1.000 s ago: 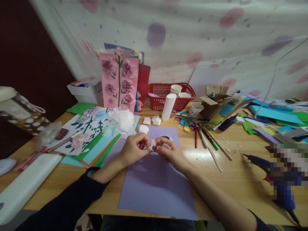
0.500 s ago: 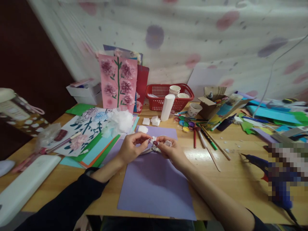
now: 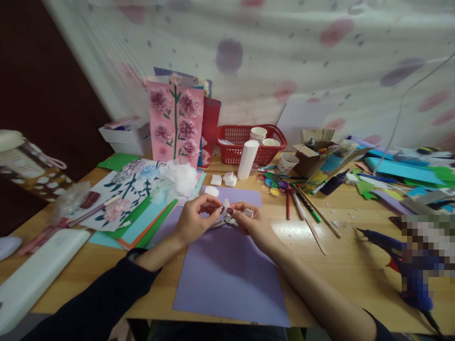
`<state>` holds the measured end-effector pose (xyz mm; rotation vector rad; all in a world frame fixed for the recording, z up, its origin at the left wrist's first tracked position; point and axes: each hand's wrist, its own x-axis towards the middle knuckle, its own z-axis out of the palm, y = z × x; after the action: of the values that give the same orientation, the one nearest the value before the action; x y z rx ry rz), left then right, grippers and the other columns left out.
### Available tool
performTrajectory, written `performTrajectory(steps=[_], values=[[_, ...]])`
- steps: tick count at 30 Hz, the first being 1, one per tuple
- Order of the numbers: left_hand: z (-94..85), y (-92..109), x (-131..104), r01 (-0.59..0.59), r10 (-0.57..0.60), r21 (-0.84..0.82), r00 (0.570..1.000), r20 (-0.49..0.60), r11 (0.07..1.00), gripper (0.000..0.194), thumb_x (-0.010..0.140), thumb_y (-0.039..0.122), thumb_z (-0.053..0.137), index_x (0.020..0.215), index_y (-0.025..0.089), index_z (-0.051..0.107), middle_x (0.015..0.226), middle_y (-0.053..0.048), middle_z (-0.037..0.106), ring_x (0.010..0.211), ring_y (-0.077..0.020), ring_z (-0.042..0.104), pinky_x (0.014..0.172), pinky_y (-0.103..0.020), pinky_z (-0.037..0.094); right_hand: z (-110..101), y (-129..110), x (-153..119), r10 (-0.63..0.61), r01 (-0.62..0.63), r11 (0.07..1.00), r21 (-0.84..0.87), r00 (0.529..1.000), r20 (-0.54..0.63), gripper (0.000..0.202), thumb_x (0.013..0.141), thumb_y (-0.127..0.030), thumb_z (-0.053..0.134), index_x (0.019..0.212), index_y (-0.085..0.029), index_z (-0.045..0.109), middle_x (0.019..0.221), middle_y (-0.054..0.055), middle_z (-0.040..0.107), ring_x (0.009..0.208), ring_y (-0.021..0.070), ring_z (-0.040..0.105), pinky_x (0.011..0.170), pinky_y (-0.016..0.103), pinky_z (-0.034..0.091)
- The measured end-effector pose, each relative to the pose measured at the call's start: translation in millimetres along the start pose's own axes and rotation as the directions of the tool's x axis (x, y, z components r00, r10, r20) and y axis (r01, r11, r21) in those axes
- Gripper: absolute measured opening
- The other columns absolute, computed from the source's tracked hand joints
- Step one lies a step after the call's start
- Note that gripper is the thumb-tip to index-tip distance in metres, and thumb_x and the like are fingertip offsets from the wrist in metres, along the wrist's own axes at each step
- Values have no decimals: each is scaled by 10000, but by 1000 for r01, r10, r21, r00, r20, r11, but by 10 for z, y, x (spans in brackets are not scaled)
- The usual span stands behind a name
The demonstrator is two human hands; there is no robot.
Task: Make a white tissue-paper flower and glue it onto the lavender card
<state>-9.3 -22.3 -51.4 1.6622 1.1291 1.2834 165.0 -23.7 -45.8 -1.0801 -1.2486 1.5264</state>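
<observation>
While the left hand (image 3: 197, 219) pinches one side of a small white tissue piece (image 3: 226, 204), thumb against fingers, the right hand (image 3: 253, 222) grips the other side between thumb and forefinger. Piece sits between the fingertips, above the upper part of a purple sheet (image 3: 231, 279). Scissors (image 3: 227, 220) show just below the fingertips; whether the right hand's hidden fingers hold them, cannot tell. Second white scrap (image 3: 248, 213) by the right hand's curled fingers.

Beyond the hands: white paper wad (image 3: 212, 191) at the sheet's far left, two small stacks of white squares (image 3: 230, 179), an upright white roll (image 3: 248, 159) in front of a red basket (image 3: 232, 154) with cups in it. To the right, paint pots (image 3: 275, 192), brushes and pens (image 3: 308, 203); farther right, a blue glue gun (image 3: 384, 242) on the wooden table (image 3: 341, 284). Left, fluffy white tissue (image 3: 179, 179) near a pink flower card (image 3: 176, 124) standing upright.
</observation>
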Motion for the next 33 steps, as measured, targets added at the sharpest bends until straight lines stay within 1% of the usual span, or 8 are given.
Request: performTrajectory(steps=[5,11,15,21,23,26,29,33], values=[[-16,-6,-4,-66,68,106,998,-15,992,168,794,199,605,955,169,643,860,-41,746,775,-159,707,704,-243,548,11,-4,-2,7,-8,1000,-12,999,-44,385,660,-502,739,779,-155,623,457,-98,370,392,35,252,386,190,153],[-29,38,38,-41,53,97,990,-128,994,140,792,208,611,918,160,649,823,-32,732,749,-146,695,707,-233,539,12,-5,12,24,-22,999,29,996,-91,286,665,-425,684,750,-169,590,430,-112,325,375,38,230,386,187,144],[-19,33,51,-100,113,88,981,-160,991,63,785,166,594,841,163,624,792,-11,692,727,-124,664,706,-219,526,3,3,20,37,-33,999,34,993,-113,255,650,-386,661,764,-171,587,427,-113,332,374,41,234,387,182,142],[-84,19,66,-173,227,206,935,-272,963,169,851,127,500,859,158,666,842,-32,681,787,-137,648,736,-245,521,-9,14,33,27,-22,999,36,989,-147,216,642,-348,633,754,-174,573,425,-116,339,373,40,235,384,180,158],[-91,42,46,-268,347,322,911,-221,908,229,864,103,468,883,156,689,872,-47,676,852,-151,640,786,-265,515,-8,9,30,24,-19,999,29,989,-148,224,648,-361,639,753,-173,575,426,-115,341,374,41,240,383,182,157],[-51,74,-7,-405,458,395,888,-44,824,235,845,100,498,958,143,700,910,-72,680,898,-174,637,824,-294,519,-5,0,17,6,-7,1000,-4,992,-129,262,663,-397,666,767,-166,596,429,-107,360,381,45,262,386,187,163],[11,76,-46,-439,453,366,890,52,821,213,825,145,584,1003,129,700,928,-90,700,894,-188,657,823,-303,533,4,-4,2,-2,-1,1000,-25,996,-86,333,667,-460,703,780,-160,609,445,-99,386,389,45,276,392,190,173],[33,29,-33,-356,375,310,927,-3,882,126,850,182,601,868,141,719,858,-73,726,833,-169,679,780,-266,535,12,5,2,8,-9,1000,-17,998,-61,380,656,-502,732,762,-164,595,465,-94,399,392,42,280,396,191,178]])
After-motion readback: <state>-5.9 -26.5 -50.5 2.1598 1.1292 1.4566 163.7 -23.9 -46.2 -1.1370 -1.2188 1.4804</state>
